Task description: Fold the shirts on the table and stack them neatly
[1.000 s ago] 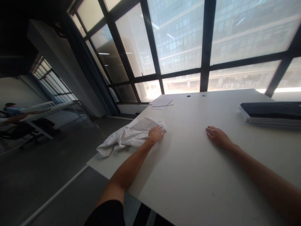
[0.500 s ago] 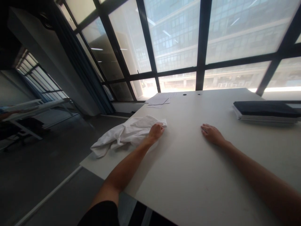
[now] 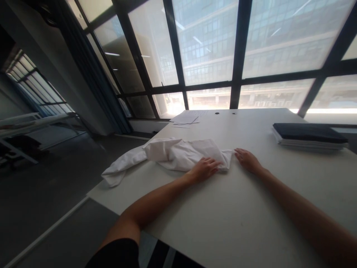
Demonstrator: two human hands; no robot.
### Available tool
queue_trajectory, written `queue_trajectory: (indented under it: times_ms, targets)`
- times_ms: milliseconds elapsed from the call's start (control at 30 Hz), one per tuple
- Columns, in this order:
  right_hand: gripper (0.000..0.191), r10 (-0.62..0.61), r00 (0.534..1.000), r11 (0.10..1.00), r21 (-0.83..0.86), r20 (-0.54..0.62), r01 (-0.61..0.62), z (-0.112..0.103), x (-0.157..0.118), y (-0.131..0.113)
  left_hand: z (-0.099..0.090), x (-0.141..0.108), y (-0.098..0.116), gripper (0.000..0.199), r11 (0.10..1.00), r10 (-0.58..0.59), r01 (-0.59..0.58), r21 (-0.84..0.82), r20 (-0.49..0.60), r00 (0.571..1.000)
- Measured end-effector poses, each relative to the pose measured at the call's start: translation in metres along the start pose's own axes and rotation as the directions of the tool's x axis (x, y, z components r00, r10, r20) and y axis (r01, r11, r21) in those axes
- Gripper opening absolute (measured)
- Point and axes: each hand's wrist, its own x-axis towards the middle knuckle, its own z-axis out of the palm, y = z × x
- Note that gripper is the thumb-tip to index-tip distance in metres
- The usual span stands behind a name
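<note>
White cloth (image 3: 178, 152) trails from the left edge of the surface (image 3: 217, 219), its right end now drawn further right than a moment ago, leaving it more stretched out and, it seems, within reach of both hands. Loose papers (image 3: 185, 119) lie beyond it, on the far left part. Next along, the left grip (image 3: 209, 167) rests over the cloth's near right portion, fingers loosely extended; whether they pinch a fold cannot be told. The cloth's right corner pokes out past those fingers, ending just beside the right grip (image 3: 241, 156), which lies flat and unclenched; contact there is unclear. Further right, well apart from the cloth, sits a neat folded stack (image 3: 309, 134), dark on top, pale beneath.
</note>
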Motion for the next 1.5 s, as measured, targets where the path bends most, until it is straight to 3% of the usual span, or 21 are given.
queue_trajectory:
  times_ms: [133,267,333,400,567,700,767,867,967,1133,1200,1300,1500]
  targets:
    - [0.045,-0.094,0.995,0.981,0.166,-0.034,0.099,-0.007,-0.002,-0.024,-0.004,-0.003,-0.009,0.034,0.973,-0.223,0.226,0.056,-0.062,0.973]
    - [0.047,-0.287,0.958,0.939,0.205,0.022,0.277,-0.015,-0.007,-0.048,0.010,-0.004,-0.017,0.043,0.843,-0.502,0.513,0.161,-0.106,0.858]
    - [0.056,-0.345,0.938,0.922,0.203,0.043,0.330,-0.018,-0.009,-0.057,0.017,-0.005,-0.019,0.048,0.822,-0.537,0.540,0.181,-0.068,0.841]
    - [0.064,-0.360,0.932,0.917,0.197,0.040,0.346,-0.018,-0.010,-0.063,0.020,-0.005,-0.021,0.051,0.833,-0.523,0.519,0.190,-0.033,0.852]
    - [0.041,-0.184,0.982,0.950,0.249,-0.043,0.189,-0.008,-0.008,-0.074,0.020,-0.002,-0.025,0.057,0.861,-0.477,0.466,0.206,0.006,0.879]
    - [0.045,-0.162,0.985,0.952,0.254,-0.054,0.171,-0.004,-0.006,-0.077,0.016,-0.001,-0.023,0.056,0.888,-0.433,0.423,0.181,0.022,0.901]
    - [0.044,-0.145,0.986,0.965,0.209,-0.079,0.159,-0.007,-0.006,-0.072,0.013,-0.001,-0.020,0.052,0.914,-0.377,0.370,0.166,0.009,0.926]
    - [0.042,0.019,0.991,0.988,0.152,-0.134,0.001,-0.013,-0.004,-0.053,0.008,-0.002,-0.014,0.046,0.938,-0.297,0.297,0.179,-0.029,0.954]
    - [0.039,0.248,0.946,0.966,0.129,-0.209,-0.224,-0.022,-0.001,-0.023,0.004,-0.001,-0.010,0.043,0.931,-0.290,0.298,0.210,-0.068,0.955]
    - [0.040,0.475,0.803,0.880,0.178,-0.358,-0.441,-0.038,-0.003,0.029,0.004,-0.001,-0.015,0.043,0.925,-0.314,0.328,0.193,-0.101,0.944]
    - [0.042,0.532,0.756,0.847,0.221,-0.382,-0.484,-0.043,-0.005,0.044,0.006,-0.002,-0.019,0.045,0.913,-0.336,0.357,0.198,-0.131,0.933]
    - [0.045,0.584,0.722,0.811,0.251,-0.371,-0.528,-0.047,-0.006,0.054,0.012,-0.002,-0.026,0.054,0.864,-0.411,0.450,0.224,-0.202,0.889]
    - [0.042,0.614,0.708,0.784,0.171,-0.349,-0.596,-0.038,-0.004,0.043,0.016,-0.002,-0.056,0.083,0.729,-0.562,0.666,0.157,-0.419,0.713]
